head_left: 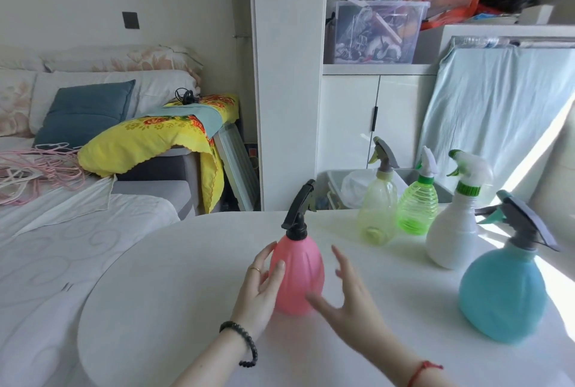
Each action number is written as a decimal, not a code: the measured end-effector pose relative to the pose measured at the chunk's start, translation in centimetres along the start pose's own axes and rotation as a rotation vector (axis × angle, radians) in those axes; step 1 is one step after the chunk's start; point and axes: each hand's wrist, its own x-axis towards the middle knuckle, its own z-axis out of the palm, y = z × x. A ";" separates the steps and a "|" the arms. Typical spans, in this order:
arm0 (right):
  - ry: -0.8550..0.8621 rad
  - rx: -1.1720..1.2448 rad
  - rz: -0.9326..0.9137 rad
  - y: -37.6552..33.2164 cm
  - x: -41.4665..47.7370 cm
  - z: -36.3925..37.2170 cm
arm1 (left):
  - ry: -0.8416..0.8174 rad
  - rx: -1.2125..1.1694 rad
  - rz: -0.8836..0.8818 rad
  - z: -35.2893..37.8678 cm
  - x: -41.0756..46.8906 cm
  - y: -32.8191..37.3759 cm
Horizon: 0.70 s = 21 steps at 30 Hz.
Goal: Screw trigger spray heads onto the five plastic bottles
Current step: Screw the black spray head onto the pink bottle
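Five upright capped bottles: pink bottle (298,274) nearest (black trigger head (299,209)).

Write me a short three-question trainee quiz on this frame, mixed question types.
1. True or false: every bottle on the table carries a spray head.
2. Which bottle stands between the two hands? A) blue bottle B) pink bottle C) white bottle
3. Fill in: the pink bottle's spray head is coloured ____.

Key:
1. True; all five, including the yellow bottle and the green bottle.
2. B; the left hand touches it, the right hand is open beside it.
3. Black.
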 end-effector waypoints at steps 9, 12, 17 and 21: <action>0.219 0.175 0.110 3.5 0.0 -2.1 | -0.109 0.032 -0.020 6.4 1.8 0.7; 0.333 0.135 0.134 5.2 0.1 -5.0 | -0.173 0.081 0.011 10.3 2.7 0.9; 0.398 0.148 0.191 8.7 0.2 -7.4 | -0.180 0.103 0.034 15.2 3.5 0.9; 0.393 0.163 0.222 10.1 0.1 -8.0 | -0.159 0.114 0.029 16.8 3.8 0.8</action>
